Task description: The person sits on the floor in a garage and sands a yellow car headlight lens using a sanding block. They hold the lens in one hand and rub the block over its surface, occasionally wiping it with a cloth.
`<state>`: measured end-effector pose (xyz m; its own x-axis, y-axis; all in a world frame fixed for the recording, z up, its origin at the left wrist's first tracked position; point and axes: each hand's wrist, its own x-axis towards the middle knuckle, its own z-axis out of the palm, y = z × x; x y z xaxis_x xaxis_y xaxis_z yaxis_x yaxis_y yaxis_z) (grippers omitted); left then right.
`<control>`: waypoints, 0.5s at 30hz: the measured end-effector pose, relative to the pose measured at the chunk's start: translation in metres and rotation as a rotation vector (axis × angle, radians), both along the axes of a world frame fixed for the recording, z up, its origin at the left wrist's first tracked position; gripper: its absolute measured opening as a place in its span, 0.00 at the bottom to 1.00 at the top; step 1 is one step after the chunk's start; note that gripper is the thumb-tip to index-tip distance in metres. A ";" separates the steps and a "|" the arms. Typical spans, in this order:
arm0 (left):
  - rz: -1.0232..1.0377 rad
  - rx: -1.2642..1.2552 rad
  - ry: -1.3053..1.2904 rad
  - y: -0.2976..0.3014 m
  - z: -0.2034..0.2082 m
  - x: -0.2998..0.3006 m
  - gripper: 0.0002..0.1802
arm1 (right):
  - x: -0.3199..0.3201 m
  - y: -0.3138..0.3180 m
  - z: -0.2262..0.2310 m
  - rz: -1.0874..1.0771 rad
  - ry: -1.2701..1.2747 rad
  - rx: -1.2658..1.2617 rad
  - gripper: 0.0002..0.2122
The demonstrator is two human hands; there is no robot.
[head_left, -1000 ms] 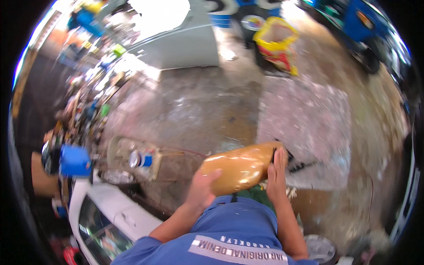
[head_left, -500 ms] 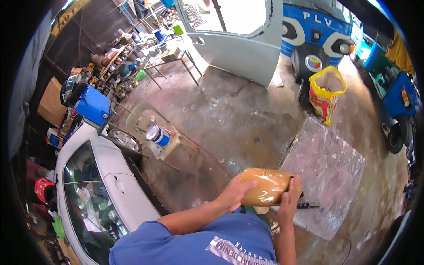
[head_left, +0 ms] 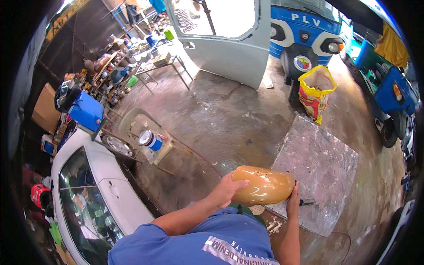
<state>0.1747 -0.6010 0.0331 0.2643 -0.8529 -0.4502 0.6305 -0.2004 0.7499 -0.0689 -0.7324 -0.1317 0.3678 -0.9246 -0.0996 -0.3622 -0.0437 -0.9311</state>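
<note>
In front of my body I hold a glossy tan fender (head_left: 265, 186), a curved shell with small holes along its edges. My left hand (head_left: 230, 189) grips its left end, thumb on top and the other fingers hidden beneath. At the right end my right hand (head_left: 293, 202) is closed against the rim, its fingers partly hidden by the shell. Beyond that hand, a small dark object (head_left: 307, 202) lies on the paint-stained board (head_left: 324, 165); its kind is unclear.
A plastic chair (head_left: 170, 148) bearing a blue-and-white can (head_left: 151, 140) stands ahead left, beside a white car body (head_left: 112, 185). A yellow-red sack (head_left: 314, 95) stands beyond the board. A grey vehicle door (head_left: 229, 62) and blue three-wheeler (head_left: 304, 33) are farther off. A red hose (head_left: 207, 161) crosses the floor.
The fender has tilted, showing more of its rounded right end. My right hand has slid from over that end to its lower right rim. My left hand keeps its grip.
</note>
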 end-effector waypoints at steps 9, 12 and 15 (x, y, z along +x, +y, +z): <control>-0.020 0.023 -0.045 -0.008 0.010 0.003 0.24 | -0.011 0.006 0.013 -0.024 -0.012 -0.078 0.24; -0.035 0.020 -0.100 -0.008 0.008 0.005 0.25 | -0.009 0.003 0.042 0.052 -0.037 -0.119 0.23; -0.043 0.037 -0.135 -0.011 0.004 0.012 0.27 | 0.015 0.025 0.083 0.227 -0.074 -0.297 0.23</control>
